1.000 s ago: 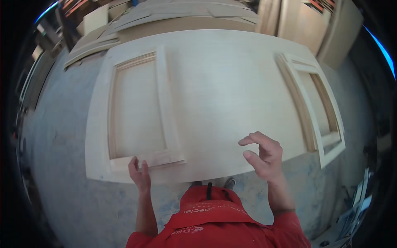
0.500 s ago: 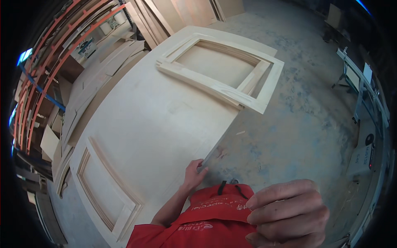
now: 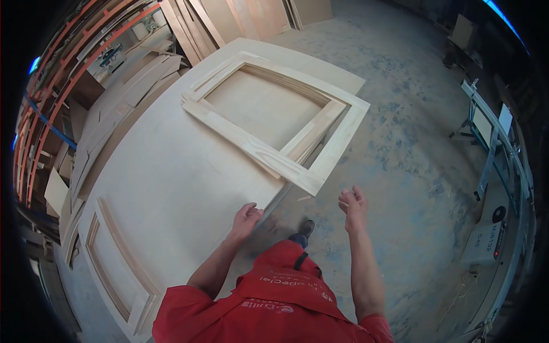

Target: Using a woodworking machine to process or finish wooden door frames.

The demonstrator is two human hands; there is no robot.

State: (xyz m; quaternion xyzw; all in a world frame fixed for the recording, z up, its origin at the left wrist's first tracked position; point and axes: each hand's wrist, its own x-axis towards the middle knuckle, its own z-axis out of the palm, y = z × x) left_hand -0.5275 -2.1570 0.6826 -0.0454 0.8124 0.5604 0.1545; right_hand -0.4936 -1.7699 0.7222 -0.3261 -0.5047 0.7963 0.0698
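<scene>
A stack of pale wooden frames (image 3: 224, 121) lies across the far part of a large, light-coloured board (image 3: 189, 188), its nearest corner jutting past the board's right edge. My left hand (image 3: 246, 220) is at that edge, fingers loosely bent, with no object visible in it; whether it touches the board is hard to tell. Over the floor, right of the board and just short of the jutting corner, hangs my right hand (image 3: 353, 210). Its fingers are half curled and a little apart, and nothing shows between them.
A smaller frame stack (image 3: 123, 257) lies at the board's near left. Beyond are loose sheets (image 3: 123, 94) and an orange rack (image 3: 43, 108). Panels (image 3: 251, 17) lean at the back. A machine with a metal rail (image 3: 486, 228) stands right. My shoe (image 3: 307, 227) is on the dusty floor.
My right hand has gone from close before the camera out toward the frame stack. My left hand stays by the board's edge. The view has shifted, bringing the far stack nearer.
</scene>
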